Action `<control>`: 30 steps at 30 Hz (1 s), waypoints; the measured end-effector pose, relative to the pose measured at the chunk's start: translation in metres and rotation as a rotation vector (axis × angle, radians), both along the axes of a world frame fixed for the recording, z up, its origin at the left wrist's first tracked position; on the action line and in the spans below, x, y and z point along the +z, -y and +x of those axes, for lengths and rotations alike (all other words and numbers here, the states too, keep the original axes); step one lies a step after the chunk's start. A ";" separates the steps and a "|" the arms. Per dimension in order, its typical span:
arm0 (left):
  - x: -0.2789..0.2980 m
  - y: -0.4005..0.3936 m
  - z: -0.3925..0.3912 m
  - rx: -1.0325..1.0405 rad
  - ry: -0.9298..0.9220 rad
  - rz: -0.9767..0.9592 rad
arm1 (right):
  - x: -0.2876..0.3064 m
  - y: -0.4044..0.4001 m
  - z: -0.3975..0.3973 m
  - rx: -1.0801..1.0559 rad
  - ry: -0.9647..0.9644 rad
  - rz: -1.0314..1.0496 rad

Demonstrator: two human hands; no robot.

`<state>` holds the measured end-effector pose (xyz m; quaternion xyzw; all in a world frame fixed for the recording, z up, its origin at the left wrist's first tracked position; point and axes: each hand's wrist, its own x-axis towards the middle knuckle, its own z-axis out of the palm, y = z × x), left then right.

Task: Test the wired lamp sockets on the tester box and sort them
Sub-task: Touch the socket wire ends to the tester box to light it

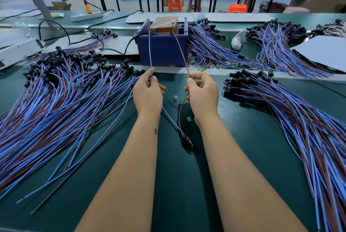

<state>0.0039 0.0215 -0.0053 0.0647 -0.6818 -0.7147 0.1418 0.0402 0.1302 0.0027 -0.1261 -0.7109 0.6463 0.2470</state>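
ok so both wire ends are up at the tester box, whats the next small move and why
Probably hold both leads steady on the contacts and glance at the socket. The left hand pinches the blue wire, the right hand the brown wire, both reaching the tester box; no glow is visible.

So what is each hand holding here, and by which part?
One wired socket: left hand pinches its blue lead, right hand its brown lead, both mid-length.

Green work table (pixel 187 185); left bundle of blue-and-brown wired sockets (pixel 61 91); right bundle (pixel 299 112); further bundles behind (pixel 211 46); blue tester box (pixel 162 48) at centre; one socket (pixel 188 141) lying between bundles.
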 end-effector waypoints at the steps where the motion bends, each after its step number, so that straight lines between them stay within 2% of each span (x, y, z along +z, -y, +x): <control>1: 0.000 0.000 -0.001 0.005 0.011 0.012 | 0.000 0.000 0.000 0.001 0.000 0.001; 30: 0.004 0.004 -0.005 0.011 0.082 0.052 | -0.001 0.000 -0.001 0.038 0.033 0.036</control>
